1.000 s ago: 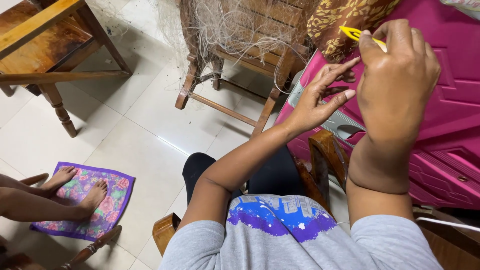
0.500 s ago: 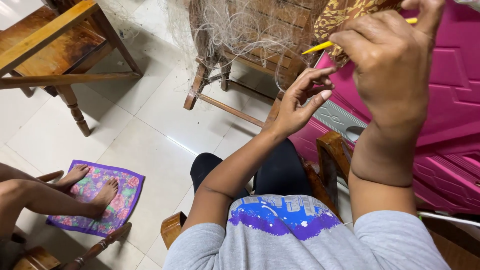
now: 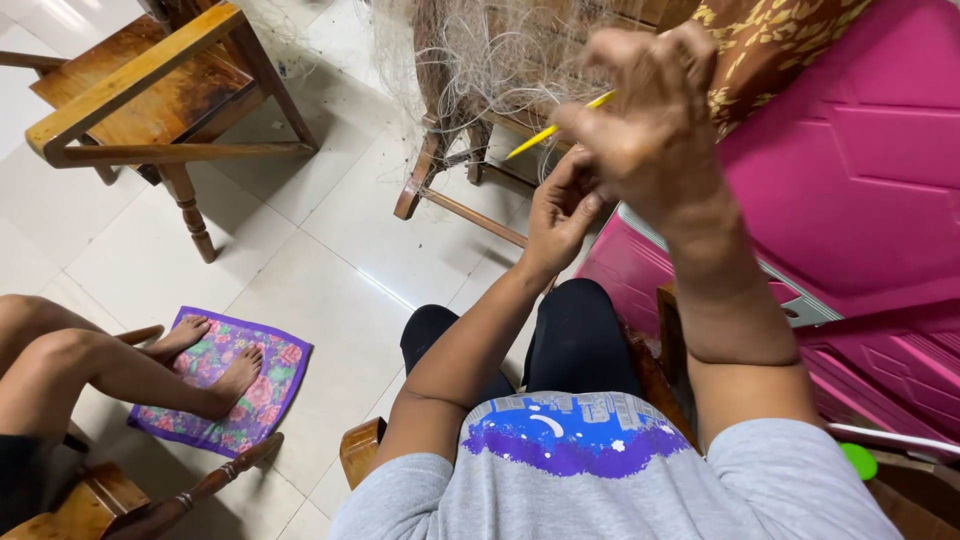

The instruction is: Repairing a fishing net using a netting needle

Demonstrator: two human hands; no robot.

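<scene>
My right hand [image 3: 655, 120] is raised in front of me, blurred, fingers closed around a thin yellow netting needle [image 3: 545, 132] that points down to the left. My left hand [image 3: 562, 205] is just below it, fingers pinched on the fine pale fishing net [image 3: 480, 55], which hangs in a tangle over a wooden chair [image 3: 440, 175]. Both hands nearly touch. I sit on a wooden seat, in a grey shirt and dark trousers.
A pink plastic panel [image 3: 860, 170] stands at my right, with a patterned brown cloth [image 3: 770, 45] above it. Another wooden chair [image 3: 150, 100] is at the upper left. Another person's bare legs and feet [image 3: 130, 365] rest on a purple flowered mat [image 3: 280, 385] on the white tile floor.
My right hand has swung left and down with the yellow needle, closing on my left hand. The view has shifted a little, so the chairs and mat sit further right.
</scene>
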